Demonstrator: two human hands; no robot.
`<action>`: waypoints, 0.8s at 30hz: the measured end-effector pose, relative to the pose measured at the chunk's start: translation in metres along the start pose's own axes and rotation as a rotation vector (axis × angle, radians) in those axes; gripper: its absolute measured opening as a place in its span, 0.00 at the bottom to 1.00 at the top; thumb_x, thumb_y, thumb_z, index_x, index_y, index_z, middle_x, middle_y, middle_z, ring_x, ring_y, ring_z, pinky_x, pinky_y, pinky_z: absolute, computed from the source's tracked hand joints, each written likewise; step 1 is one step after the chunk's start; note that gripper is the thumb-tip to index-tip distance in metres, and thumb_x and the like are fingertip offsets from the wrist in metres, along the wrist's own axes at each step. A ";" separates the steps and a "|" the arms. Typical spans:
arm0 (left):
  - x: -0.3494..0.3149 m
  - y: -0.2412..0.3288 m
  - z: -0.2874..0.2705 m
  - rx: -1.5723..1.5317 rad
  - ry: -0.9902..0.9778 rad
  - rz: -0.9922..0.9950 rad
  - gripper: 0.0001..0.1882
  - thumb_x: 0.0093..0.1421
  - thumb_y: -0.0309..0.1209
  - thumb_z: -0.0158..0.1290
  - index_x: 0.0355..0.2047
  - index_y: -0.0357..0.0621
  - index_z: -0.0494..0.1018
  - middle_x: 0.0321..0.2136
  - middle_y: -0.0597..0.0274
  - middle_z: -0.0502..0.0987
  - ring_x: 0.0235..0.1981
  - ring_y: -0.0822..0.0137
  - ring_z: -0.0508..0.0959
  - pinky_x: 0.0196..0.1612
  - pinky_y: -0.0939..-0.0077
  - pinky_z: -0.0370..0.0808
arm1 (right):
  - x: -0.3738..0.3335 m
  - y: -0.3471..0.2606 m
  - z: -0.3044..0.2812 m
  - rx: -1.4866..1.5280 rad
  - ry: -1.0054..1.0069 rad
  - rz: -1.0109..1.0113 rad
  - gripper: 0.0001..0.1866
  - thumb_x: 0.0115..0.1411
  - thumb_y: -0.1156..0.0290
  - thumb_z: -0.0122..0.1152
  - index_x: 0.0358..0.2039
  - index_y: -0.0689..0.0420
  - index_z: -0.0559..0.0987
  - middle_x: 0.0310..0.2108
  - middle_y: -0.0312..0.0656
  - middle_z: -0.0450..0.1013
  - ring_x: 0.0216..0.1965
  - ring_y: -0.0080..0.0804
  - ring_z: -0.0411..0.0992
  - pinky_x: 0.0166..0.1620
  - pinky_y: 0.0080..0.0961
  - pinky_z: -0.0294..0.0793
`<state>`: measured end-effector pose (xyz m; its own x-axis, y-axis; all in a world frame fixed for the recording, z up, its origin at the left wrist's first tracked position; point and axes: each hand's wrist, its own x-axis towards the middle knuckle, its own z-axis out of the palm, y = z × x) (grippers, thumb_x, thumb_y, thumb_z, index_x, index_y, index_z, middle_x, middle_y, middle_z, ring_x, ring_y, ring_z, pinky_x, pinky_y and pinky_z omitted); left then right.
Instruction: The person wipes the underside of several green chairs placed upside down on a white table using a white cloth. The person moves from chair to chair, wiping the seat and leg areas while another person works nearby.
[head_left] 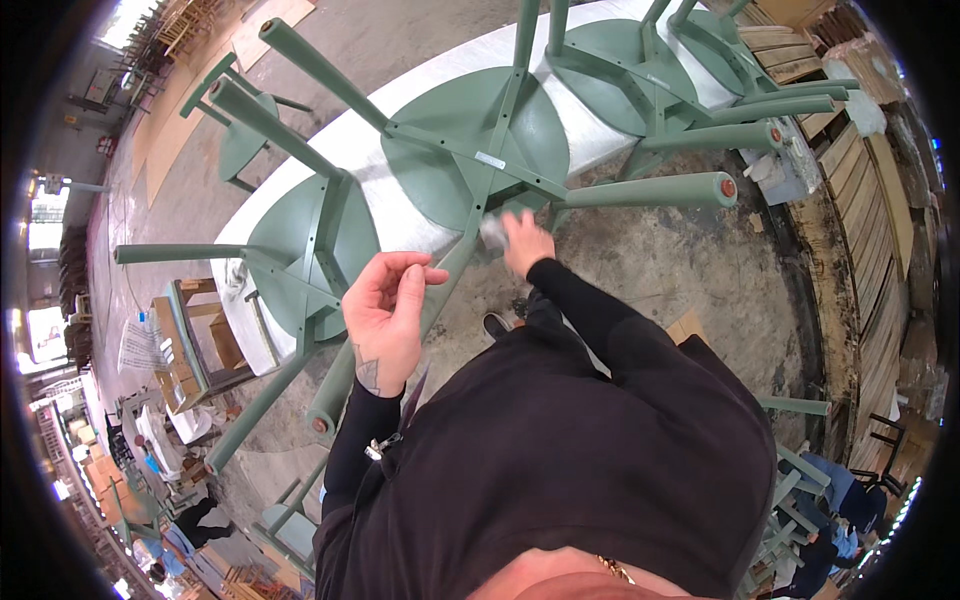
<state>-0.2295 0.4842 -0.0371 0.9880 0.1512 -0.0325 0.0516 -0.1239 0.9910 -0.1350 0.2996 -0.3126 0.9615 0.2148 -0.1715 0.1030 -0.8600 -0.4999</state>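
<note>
A green stool or chair [480,145] lies upside down, its round seat on a white padded surface and its crossed braces and legs upward. My right hand [528,245] is closed around a small whitish piece [493,232], blurred by motion, beside one of the legs near the cross brace. Just left of that leg, my left hand [388,310] hovers with fingers curled and the thumb against them. Anything pinched there is too small to make out. A second upturned green seat [310,245] stands to the left, with one leg passing under my left hand.
More upturned green seats [625,75] line the white-covered table [415,95] to the right. Legs stick out toward me, including one with a reddish tip [690,190]. Stacked wooden boards [865,190] stand far right. A wooden frame [195,345] is at the left.
</note>
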 end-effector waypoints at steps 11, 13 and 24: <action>-0.003 0.002 0.002 0.040 -0.007 -0.041 0.08 0.72 0.25 0.50 0.44 0.32 0.77 0.34 0.56 0.84 0.38 0.69 0.84 0.46 0.76 0.76 | 0.038 0.017 -0.001 -0.060 0.015 0.016 0.19 0.57 0.68 0.63 0.50 0.49 0.75 0.46 0.51 0.71 0.41 0.54 0.79 0.44 0.48 0.80; 0.000 0.004 0.000 0.070 -0.010 -0.037 0.09 0.72 0.24 0.49 0.44 0.30 0.76 0.34 0.53 0.84 0.40 0.65 0.85 0.49 0.73 0.78 | 0.041 0.004 0.003 0.163 0.050 -0.031 0.21 0.55 0.70 0.65 0.51 0.47 0.76 0.48 0.47 0.71 0.45 0.52 0.78 0.47 0.48 0.79; -0.001 0.014 0.003 0.095 -0.016 -0.133 0.08 0.71 0.23 0.50 0.44 0.34 0.77 0.34 0.58 0.85 0.39 0.74 0.83 0.46 0.79 0.76 | 0.053 -0.014 0.032 0.144 0.073 -0.556 0.22 0.54 0.74 0.63 0.50 0.39 0.81 0.54 0.35 0.73 0.58 0.45 0.69 0.52 0.42 0.79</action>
<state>-0.2294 0.4791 -0.0240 0.9736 0.1571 -0.1656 0.1951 -0.1958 0.9610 -0.0940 0.3377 -0.3414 0.7884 0.5794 0.2067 0.5671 -0.5542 -0.6093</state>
